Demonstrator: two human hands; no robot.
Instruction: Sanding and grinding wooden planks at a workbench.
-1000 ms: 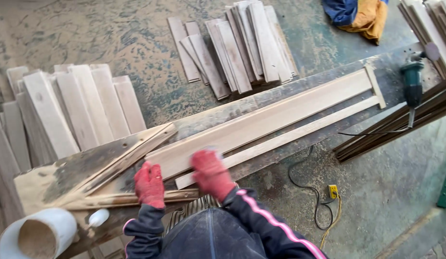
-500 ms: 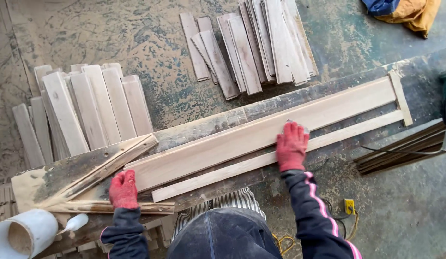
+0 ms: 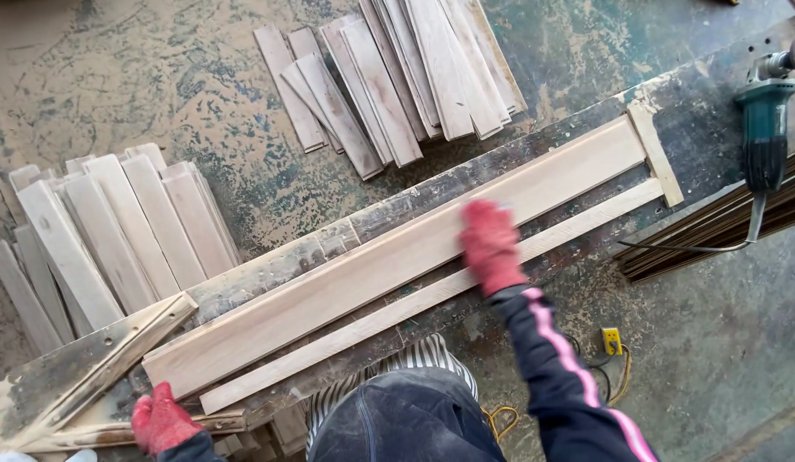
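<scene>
Sanding pass in hand, judging by the blur: right hand point(image 3: 490, 246) in red glove pressed flat on long pale wooden board point(image 3: 397, 261), lying across dusty dark surface point(image 3: 577, 128) from 8 to 2 o'clock; fingers extended, anything beneath hidden. Left hand point(image 3: 162, 419) at 7 o'clock, fingers curled, bracing the surface's edge. Next calls for even pressure along the grain.

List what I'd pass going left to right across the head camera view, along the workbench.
left hand in a red glove → wide pale board → right hand in a red glove, resting on that board → short wooden stop strip at the board's end → green power tool.
</scene>
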